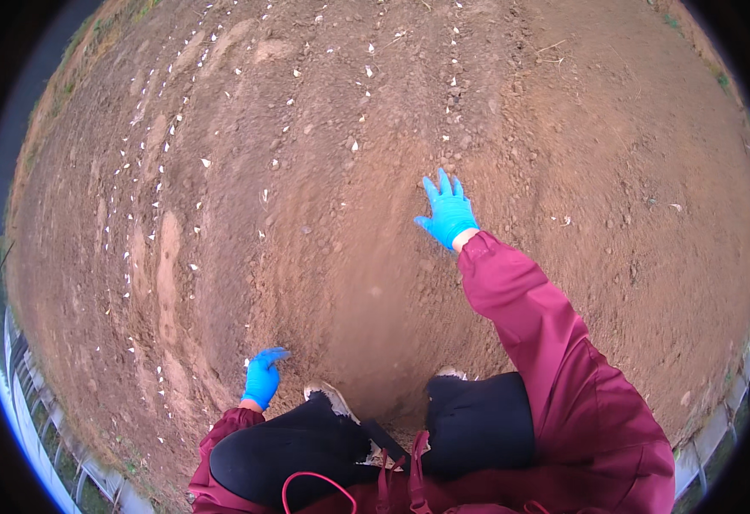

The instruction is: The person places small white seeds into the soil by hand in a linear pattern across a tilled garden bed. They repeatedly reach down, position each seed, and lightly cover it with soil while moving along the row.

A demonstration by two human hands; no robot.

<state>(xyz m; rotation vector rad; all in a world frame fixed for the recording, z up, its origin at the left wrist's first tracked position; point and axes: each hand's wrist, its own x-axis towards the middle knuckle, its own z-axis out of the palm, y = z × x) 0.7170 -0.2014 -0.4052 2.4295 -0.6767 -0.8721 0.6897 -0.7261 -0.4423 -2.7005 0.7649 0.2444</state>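
My right hand (449, 212), in a blue glove, reaches forward over the brown soil (375, 257) with its fingers spread and nothing seen in it. Just beyond its fingertips a whitish garlic clove (446, 138) lies at the near end of a row. My left hand (263, 378), also blue-gloved, is low at the left beside my knee, its fingers extended to the right. Its palm is turned away, and whether it holds anything cannot be told. A small white clove (246, 363) lies by its left side. Another clove (355, 146) lies farther up, left of my right hand.
Several rows of white cloves (172, 130) run lengthwise over the soil on the left and ahead. My shoes (333, 398) stand on the soil between the hands. Dry grass (53, 106) edges the field at the left; a pale framed structure (69, 443) stands at lower left.
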